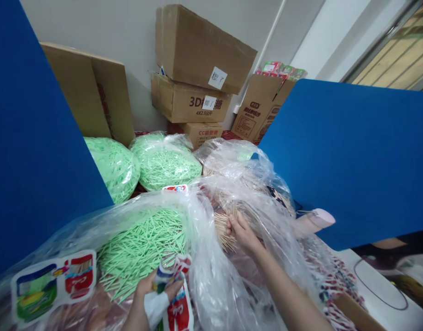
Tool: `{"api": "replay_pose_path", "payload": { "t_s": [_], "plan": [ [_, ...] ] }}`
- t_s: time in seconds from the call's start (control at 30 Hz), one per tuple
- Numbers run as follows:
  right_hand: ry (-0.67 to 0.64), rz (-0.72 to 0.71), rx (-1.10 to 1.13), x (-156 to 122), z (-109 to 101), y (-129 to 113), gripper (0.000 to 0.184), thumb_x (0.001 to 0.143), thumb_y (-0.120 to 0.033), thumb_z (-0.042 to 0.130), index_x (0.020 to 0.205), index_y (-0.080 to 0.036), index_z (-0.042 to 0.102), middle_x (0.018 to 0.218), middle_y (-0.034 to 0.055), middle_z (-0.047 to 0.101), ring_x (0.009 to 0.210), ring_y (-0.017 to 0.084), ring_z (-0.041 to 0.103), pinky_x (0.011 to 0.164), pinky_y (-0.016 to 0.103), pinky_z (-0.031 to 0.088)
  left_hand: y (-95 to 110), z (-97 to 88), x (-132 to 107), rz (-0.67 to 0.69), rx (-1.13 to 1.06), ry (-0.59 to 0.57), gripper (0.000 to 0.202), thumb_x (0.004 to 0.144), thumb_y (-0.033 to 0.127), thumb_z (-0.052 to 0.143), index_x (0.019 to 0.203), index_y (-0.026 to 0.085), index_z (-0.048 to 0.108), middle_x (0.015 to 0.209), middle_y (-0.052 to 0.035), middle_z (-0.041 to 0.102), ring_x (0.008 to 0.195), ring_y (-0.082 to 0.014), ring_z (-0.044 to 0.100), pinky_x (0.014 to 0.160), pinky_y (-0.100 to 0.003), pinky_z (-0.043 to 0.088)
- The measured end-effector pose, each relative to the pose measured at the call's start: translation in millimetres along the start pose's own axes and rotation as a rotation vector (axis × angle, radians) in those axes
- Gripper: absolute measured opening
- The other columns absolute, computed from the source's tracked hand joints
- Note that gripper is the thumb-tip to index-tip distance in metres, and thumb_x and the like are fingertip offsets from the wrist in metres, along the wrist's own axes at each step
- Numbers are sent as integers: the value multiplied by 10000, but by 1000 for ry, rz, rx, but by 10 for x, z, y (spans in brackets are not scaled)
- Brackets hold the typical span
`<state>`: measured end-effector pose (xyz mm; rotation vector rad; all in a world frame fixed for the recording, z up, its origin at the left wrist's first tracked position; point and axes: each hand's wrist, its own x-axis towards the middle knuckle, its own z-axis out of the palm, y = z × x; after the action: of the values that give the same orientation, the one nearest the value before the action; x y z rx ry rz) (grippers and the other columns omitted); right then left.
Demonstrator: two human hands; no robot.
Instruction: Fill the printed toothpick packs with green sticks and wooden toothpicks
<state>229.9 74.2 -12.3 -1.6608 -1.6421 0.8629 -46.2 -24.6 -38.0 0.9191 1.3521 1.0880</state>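
Note:
Pinched in my left hand (152,292) is a printed candy pouch (179,296) with red Cola artwork; something white wraps one of the fingers. Beside that hand, an open clear plastic bag (118,218) holds a heap of thin green candy sticks (142,246). My right hand (244,233) reaches into another clear bag (211,257), its fingers closed on thin beige candy sticks (222,230). How many sticks it grips I cannot tell. Another flat printed pouch (54,287) lies at the lower left, on the plastic.
Two tied bags of green sticks (165,161) sit behind. Stacked cardboard boxes (197,96) stand against the wall. Blue panels (349,161) flank both sides. At the right are a pale cylindrical container (317,220) and a pile of small red-and-white wrapped pieces (332,271).

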Motion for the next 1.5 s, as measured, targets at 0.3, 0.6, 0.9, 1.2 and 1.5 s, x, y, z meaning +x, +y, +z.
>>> {"api": "replay_pose_path", "payload": {
  "t_s": [0.3, 0.6, 0.9, 1.2, 1.5],
  "plan": [
    [40, -224, 1047, -434, 489, -1165, 155, 941, -407, 474, 987, -260, 490, 719, -43, 514, 744, 136, 574, 805, 343, 461, 140, 55, 55, 366, 242, -146, 199, 779, 303, 682, 667, 159, 604, 665, 4, 599, 603, -141, 532, 582, -230, 439],
    [68, -390, 824, -565, 852, -1298, 128, 983, -343, 382, 981, -263, 482, 772, -28, 483, 818, 140, 521, 883, 349, 410, 266, 0, 26, 449, 271, -135, 197, 819, 255, 656, 681, 177, 539, 682, 21, 520, 626, -135, 481, 606, -235, 405],
    [-70, -432, 424, -625, 798, -1176, 352, 959, -455, 381, 1223, -233, 452, 1275, 100, 498, 1295, 246, 386, 1071, 441, 323, 244, -79, 116, 640, 298, -70, 176, 814, 230, 667, 688, 179, 555, 671, 13, 541, 623, -146, 520, 597, -250, 414],
    [-127, -605, 182, -560, 584, -1210, 391, 972, -248, 383, 1358, -279, 437, 1299, 87, 558, 1190, 221, 534, 981, 412, 462, 256, -169, 76, 557, 239, -90, 134, 787, 248, 685, 700, 173, 616, 666, 7, 592, 606, -147, 553, 584, -245, 445],
    [-189, -818, -59, -568, 497, -1234, 410, 929, -152, 449, 1324, -258, 481, 1113, 86, 667, 1032, 206, 616, 879, 389, 512, 252, -224, 38, 462, 181, -47, 173, 800, 319, 654, 726, 167, 621, 653, -2, 586, 588, -148, 531, 554, -244, 431]
  ]
}}
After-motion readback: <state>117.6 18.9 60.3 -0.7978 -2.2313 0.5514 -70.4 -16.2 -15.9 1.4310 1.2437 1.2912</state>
